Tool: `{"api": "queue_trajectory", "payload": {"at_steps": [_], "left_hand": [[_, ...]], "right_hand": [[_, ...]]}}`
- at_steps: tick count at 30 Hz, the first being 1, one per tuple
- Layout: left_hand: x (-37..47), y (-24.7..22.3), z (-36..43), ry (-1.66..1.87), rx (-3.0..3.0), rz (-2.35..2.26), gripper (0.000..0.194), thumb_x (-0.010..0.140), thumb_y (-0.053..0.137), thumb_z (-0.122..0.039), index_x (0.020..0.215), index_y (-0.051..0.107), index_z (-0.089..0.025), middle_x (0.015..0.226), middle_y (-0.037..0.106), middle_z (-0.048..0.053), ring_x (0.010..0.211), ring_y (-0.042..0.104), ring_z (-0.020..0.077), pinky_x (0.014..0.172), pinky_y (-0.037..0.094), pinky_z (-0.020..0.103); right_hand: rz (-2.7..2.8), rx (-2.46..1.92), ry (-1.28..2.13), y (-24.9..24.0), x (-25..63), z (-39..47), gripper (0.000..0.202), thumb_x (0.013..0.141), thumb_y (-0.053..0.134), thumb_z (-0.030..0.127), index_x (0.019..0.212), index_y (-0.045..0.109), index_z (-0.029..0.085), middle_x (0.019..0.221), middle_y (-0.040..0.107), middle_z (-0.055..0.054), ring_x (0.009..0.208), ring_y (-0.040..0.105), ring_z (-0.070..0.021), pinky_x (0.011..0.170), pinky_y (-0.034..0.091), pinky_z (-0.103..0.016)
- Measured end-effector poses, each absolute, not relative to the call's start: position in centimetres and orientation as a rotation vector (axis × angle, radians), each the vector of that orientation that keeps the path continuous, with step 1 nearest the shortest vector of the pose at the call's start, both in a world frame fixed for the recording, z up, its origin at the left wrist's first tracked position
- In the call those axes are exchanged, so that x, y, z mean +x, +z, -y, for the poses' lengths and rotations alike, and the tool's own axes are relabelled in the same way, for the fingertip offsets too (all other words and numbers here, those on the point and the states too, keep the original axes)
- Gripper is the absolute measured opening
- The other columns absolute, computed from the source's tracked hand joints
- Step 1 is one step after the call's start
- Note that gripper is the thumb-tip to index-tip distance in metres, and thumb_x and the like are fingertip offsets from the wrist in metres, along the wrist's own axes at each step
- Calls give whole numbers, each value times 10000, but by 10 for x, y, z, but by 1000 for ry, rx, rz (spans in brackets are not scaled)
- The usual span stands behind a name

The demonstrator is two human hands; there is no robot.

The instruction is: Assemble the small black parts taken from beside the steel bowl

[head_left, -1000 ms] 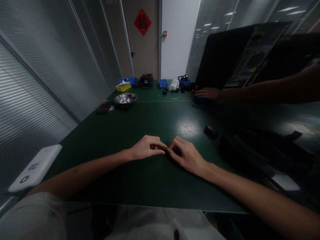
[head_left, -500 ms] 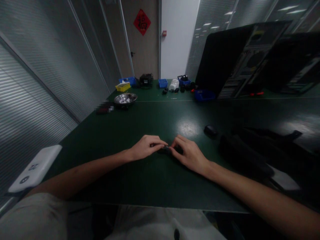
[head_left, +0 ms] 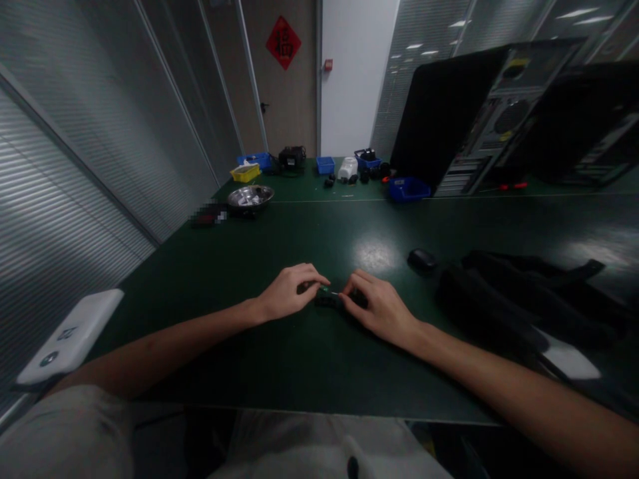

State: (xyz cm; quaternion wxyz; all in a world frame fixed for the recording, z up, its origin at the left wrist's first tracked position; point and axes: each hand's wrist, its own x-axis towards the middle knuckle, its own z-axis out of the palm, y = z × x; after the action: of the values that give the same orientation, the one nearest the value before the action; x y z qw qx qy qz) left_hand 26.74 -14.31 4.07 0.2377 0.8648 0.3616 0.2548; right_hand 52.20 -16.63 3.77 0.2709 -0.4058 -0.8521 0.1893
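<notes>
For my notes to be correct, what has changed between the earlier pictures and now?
A co-worker's hand has left the blue bin. The left hand and right hand have drawn slightly apart, showing more of the small dark item between them. The computer mouse and metal bowl stayed.

We tag the small part (head_left: 325, 289) green, thin piece (head_left: 335, 293) beside it pale. Table (head_left: 239, 372) dark green, one thin light line across. We log mouse (head_left: 422, 261) black, bag (head_left: 479, 306) black, bowl (head_left: 237, 197) silver, tray (head_left: 246, 177) yellow, tub (head_left: 409, 193) blue, box (head_left: 82, 326) white with dark marks. We see red paper diamond (head_left: 283, 42), black lettering, on brown door (head_left: 294, 100); blinds (head_left: 54, 179) striped grey.
</notes>
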Motion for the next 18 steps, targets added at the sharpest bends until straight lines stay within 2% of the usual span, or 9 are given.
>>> {"api": "queue_trajectory", "payload": {"at_steps": [3,6,9,13,18], "left_hand": [[268,43,146,659,2436,-849,254,968,663,-288,1205,714,-210,1102,692,75,1030,610,218,907,494,357],[267,42,145,643,2467,-829,222,949,703,-318,1147,729,-220,1154,690,78,1103,598,238,957,489,390],[267,39,143,677,2457,-876,191,973,671,-281,1144,727,-217,1214,686,75,1157,595,234,1001,485,403],[264,36,140,634,2486,-852,236,1008,619,-270,1221,704,-216,1180,707,66,1128,621,209,1001,496,373],[239,32,112,605,2559,-985,304,1049,539,-279,1321,659,-218,1277,678,73,1184,610,200,1043,482,378]], "right_hand": [[2291,-1073,519,37,523,167,65,982,603,239,923,611,212,927,615,-17,729,581,-147,651,431,-281],[2296,-1064,519,36,525,166,69,981,607,244,920,611,212,932,621,-23,732,583,-150,655,440,-282],[2303,-1067,519,37,526,167,65,979,608,248,925,612,212,930,620,-22,722,579,-147,642,436,-278],[2300,-1073,527,39,526,167,73,979,604,253,920,614,211,911,604,-17,722,576,-147,644,435,-281],[2293,-1061,542,38,527,168,83,984,601,253,916,619,208,913,604,-18,719,575,-142,647,444,-281]]}}
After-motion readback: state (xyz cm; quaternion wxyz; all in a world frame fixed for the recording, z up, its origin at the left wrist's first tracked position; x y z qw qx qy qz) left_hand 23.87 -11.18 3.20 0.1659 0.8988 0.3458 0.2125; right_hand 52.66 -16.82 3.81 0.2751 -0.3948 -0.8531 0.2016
